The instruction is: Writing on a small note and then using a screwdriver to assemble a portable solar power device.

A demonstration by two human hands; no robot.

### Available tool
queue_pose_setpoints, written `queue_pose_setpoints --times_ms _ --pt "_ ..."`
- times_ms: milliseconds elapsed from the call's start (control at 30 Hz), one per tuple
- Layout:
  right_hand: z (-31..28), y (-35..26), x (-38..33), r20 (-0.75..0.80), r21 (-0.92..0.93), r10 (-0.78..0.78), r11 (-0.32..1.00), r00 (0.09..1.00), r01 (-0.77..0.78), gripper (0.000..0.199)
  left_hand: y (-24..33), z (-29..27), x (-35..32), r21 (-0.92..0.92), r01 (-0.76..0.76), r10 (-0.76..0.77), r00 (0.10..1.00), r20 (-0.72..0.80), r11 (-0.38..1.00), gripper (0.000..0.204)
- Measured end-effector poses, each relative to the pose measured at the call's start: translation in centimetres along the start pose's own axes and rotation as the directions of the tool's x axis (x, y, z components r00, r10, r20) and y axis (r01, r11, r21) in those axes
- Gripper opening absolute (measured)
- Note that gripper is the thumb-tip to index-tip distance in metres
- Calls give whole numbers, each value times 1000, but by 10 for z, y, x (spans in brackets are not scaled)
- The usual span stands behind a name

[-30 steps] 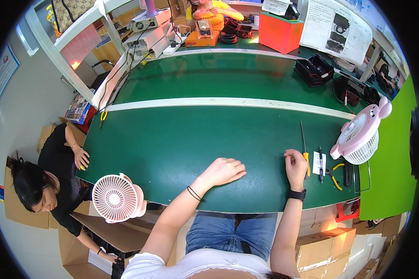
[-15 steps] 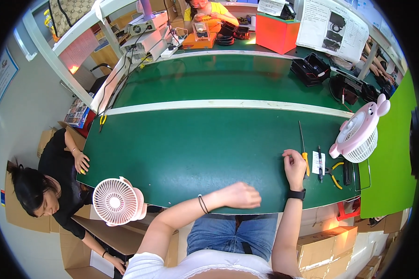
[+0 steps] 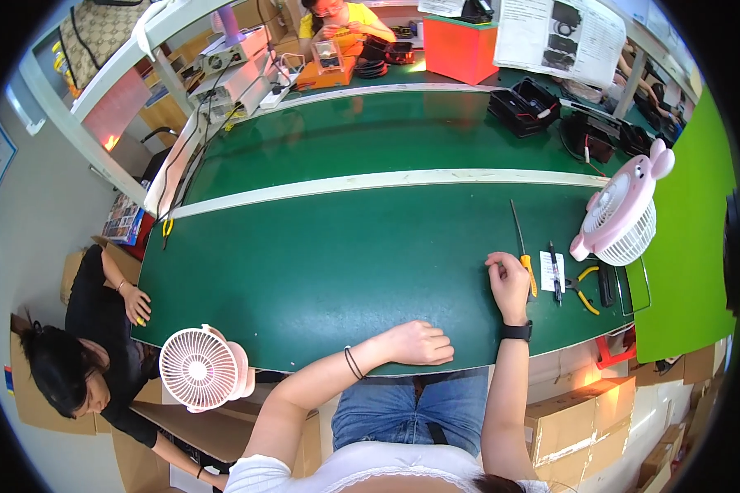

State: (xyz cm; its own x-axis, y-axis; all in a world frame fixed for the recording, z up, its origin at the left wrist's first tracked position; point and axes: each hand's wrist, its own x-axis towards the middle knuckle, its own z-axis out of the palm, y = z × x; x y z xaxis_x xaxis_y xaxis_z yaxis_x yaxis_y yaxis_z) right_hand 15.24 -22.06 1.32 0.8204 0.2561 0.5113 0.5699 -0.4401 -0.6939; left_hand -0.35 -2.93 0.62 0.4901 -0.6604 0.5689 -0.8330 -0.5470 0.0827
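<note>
My left hand [image 3: 423, 343] rests in a loose fist at the front edge of the green table [image 3: 329, 263], with nothing seen in it. Further right, my right hand [image 3: 510, 284] lies on the tabletop, fingers curled inward and holding nothing that shows. Just beside it is a screwdriver [image 3: 527, 273] with a yellow handle and a long shaft. Right of that come a white paper slip [image 3: 548, 279] with a black pen [image 3: 556, 275], then yellow-handled pliers [image 3: 585, 289] and a black bar-shaped object [image 3: 606, 284].
A pink fan with ears [image 3: 621, 212] stands at the right, a round pink fan [image 3: 199, 370] at the front left. A co-worker in black [image 3: 107, 320] leans over a cardboard box at left. Small yellow pliers [image 3: 167, 230] lie far left. A white strip [image 3: 370, 182] crosses the table.
The whole view has shifted slightly, moving most table items left and up in the picture. Both my hands keep nearly the same pose on the table.
</note>
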Motion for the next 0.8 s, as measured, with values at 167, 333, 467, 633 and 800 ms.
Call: queue_pose_setpoints --times_ms 167,333,467,633,800 --pt "-1 1 -1 -9 -26 7 1000 1000 -7 7 0 0 1 -6 18 -17 1000 25 1000 28" --pt "0 2 -1 -22 -20 -2 1000 1000 2 7 -2 0 1 -5 36 -36 999 3 999 28" --pt "0 2 -1 -21 -21 3 1000 1000 -3 7 -1 -2 2 9 25 -25 1000 9 1000 28" --pt "0 0 -1 -18 -21 14 1000 1000 -14 7 -1 -3 1 17 22 -22 1000 20 1000 28" --pt "0 2 -1 -18 -32 7 999 1000 -8 7 -1 -2 0 4 26 -26 999 27 1000 27"
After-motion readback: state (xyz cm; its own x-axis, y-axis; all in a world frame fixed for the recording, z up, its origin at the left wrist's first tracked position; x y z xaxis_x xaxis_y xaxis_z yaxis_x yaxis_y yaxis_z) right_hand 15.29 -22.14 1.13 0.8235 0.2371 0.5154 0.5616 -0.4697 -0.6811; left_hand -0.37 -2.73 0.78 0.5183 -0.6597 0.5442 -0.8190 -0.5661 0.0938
